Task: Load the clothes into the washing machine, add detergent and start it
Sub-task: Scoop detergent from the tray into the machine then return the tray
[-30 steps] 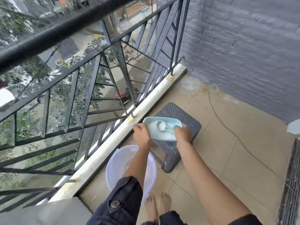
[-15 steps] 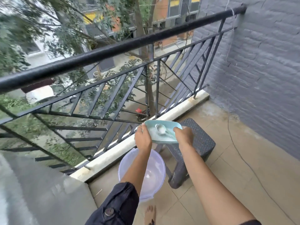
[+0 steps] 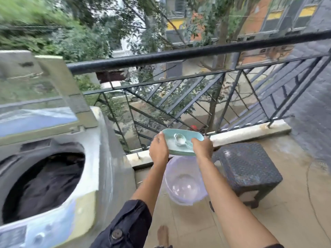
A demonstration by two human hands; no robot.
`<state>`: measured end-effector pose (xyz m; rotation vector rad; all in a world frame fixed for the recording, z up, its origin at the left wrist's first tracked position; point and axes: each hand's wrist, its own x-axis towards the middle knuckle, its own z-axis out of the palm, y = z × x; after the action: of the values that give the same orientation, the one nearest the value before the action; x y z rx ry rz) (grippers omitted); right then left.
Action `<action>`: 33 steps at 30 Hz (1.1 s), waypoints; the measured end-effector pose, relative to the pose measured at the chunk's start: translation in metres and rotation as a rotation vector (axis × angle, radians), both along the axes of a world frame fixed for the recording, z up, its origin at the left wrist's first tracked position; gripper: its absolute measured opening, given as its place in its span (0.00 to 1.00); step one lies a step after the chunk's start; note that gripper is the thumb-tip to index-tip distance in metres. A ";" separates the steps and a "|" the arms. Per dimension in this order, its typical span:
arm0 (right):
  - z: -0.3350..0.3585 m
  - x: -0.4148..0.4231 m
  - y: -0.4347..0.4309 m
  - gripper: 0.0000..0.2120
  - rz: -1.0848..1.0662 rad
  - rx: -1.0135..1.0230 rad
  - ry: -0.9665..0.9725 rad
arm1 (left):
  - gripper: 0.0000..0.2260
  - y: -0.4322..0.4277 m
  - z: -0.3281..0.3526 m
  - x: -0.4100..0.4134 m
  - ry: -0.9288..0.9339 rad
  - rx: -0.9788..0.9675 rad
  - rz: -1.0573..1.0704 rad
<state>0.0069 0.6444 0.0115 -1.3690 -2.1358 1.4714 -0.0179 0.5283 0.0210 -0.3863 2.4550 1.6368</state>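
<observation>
The left hand [image 3: 158, 149] and right hand [image 3: 202, 146] keep the tub [image 3: 186, 136] level so the powder [image 3: 172, 142] and scoop [image 3: 180, 139] stay in. Each grip pinches a rim. To the left stands the washer [image 3: 103, 158], lid [image 3: 35, 108] up, clothes [image 3: 46, 183] inside, ready for detergent.

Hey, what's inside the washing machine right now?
Dark clothes fill the open top of the washing machine. They cover whatever lies beneath them, so the bottom of the drum cannot be seen, and the picture is too blurred to tell single garments apart.
</observation>
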 end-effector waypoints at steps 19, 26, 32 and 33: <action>0.040 -0.057 -0.218 0.18 0.401 0.110 0.129 | 0.20 -0.241 0.029 -0.027 0.018 0.029 0.274; 0.037 -0.078 -0.331 0.12 0.464 0.072 0.102 | 0.21 -0.357 0.027 -0.041 0.018 0.089 0.319; 0.029 -0.086 -0.404 0.07 0.480 0.092 0.089 | 0.21 -0.430 0.018 -0.049 0.006 0.123 0.334; 0.029 -0.087 -0.413 0.07 0.480 0.092 0.078 | 0.21 -0.438 0.017 -0.050 -0.001 0.127 0.338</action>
<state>-0.0799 0.2316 0.0405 -0.7825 -2.5597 1.5201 -0.0677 0.0905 0.0376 -0.8195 2.3673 1.9036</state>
